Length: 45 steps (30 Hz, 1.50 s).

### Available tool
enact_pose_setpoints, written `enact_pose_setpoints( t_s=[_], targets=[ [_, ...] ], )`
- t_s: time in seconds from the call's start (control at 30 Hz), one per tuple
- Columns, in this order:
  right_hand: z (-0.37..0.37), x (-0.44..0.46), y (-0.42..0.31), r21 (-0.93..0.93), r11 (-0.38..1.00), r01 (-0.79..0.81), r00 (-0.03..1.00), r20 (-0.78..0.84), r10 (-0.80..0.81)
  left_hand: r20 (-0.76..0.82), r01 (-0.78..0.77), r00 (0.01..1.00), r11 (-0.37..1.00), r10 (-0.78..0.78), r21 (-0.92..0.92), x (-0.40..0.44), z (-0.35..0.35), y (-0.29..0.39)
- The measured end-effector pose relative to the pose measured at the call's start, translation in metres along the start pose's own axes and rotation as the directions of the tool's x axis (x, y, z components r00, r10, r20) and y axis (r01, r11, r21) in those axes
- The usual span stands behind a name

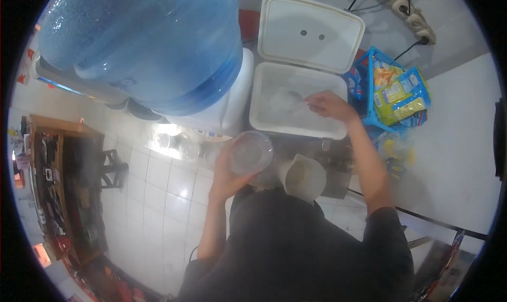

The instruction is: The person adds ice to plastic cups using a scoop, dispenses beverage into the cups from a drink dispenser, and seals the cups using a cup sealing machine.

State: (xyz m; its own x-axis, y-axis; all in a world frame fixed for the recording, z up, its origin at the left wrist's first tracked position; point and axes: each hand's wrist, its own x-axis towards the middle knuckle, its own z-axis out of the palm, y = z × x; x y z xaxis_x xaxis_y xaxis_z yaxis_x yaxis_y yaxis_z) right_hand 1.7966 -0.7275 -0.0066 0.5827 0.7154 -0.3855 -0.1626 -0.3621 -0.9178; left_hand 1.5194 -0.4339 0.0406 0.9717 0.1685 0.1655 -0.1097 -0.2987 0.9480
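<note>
My left hand point(228, 176) is wrapped round a clear plastic cup point(252, 153), its round mouth facing up, just in front of a white cooler box point(296, 130). The box stands open, and its inside looks pale and hazy. Over its right half, my right hand point(332, 106) reaches in with fingers pinched together. A greyish shape point(293, 97) lies beside the fingertips; whether they hold it is too blurred to tell. Close to my body, right of the cup, is a white pitcher point(306, 179) with something light brown showing inside.
A large blue water bottle point(158, 48) sits on a white dispenser point(237, 98) at left. The cooler's lid point(311, 32) leans back, raised. To the right, a blue basket point(372, 85) holds snack packets point(398, 93). Several clear cups point(189, 149) stand by the dispenser.
</note>
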Motion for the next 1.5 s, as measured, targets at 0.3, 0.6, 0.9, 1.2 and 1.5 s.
enact_pose_setpoints(
  t_s=[0.3,0.6,0.9,1.2,1.5],
  targets=[
    [-0.058,-0.018,-0.031,-0.067,0.997,0.046,0.996,-0.079,-0.051,0.033,-0.104,0.995,0.941,0.098,0.321,0.083,0.040,-0.002],
    [-0.022,-0.032,-0.192,-0.476,0.872,-0.117,0.985,0.057,0.163,-0.016,-0.156,0.985,0.928,0.172,0.338,0.115,0.087,0.003],
    [0.051,-0.062,-0.250,-0.986,0.155,-0.064,0.993,-0.078,-0.083,0.008,-0.107,0.994,0.994,0.107,-0.009,0.124,0.097,-0.012],
    [0.025,-0.112,-0.236,-0.865,0.501,-0.011,0.940,-0.180,-0.290,-0.078,-0.074,0.996,0.955,0.053,-0.287,0.108,0.085,-0.035],
    [0.015,-0.032,-0.111,-0.746,0.665,-0.032,0.950,-0.229,-0.211,-0.035,-0.014,0.999,0.980,0.008,-0.200,0.090,0.038,-0.024]
  ],
)
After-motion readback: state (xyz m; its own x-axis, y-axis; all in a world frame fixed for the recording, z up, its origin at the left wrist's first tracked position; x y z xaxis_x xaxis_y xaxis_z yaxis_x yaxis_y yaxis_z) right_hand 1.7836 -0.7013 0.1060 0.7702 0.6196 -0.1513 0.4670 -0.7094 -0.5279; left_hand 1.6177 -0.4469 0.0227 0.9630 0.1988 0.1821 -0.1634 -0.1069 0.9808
